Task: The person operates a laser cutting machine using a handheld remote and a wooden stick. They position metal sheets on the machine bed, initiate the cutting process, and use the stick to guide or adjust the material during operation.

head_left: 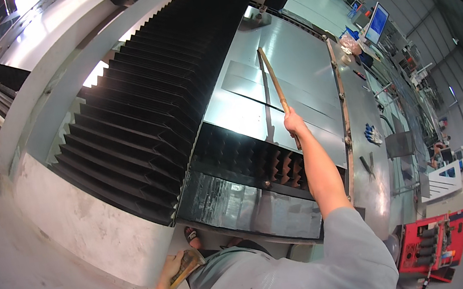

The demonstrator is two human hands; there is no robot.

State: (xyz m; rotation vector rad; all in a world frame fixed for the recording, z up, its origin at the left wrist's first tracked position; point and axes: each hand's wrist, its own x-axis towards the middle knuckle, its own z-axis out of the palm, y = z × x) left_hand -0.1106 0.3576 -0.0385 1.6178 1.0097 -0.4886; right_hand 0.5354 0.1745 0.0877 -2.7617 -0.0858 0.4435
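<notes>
My right hand [294, 122] reaches out over the machine bed, fingers wrapped round a long, thin wooden stick [273, 77]. The stick's far end points away across a shiny metal sheet [304, 68], and its dark shadow or reflection runs beside it. Whether the tip touches the sheet, I cannot tell. Low at my left side, my left hand [171, 266] is closed on a worn yellow-brown, block-like object [187, 266] whose kind is unclear. Between my body and the sheet, dark toothed slats [283, 167] show in the bed.
Black accordion bellows [132, 120] fill the left, beside a pale machine housing [88, 225]. Along the right runs a metal ledge [363, 184] with pliers-like tools [368, 165] and a glove [372, 134]. Beyond stand a monitor [376, 23] and a red cart [435, 248].
</notes>
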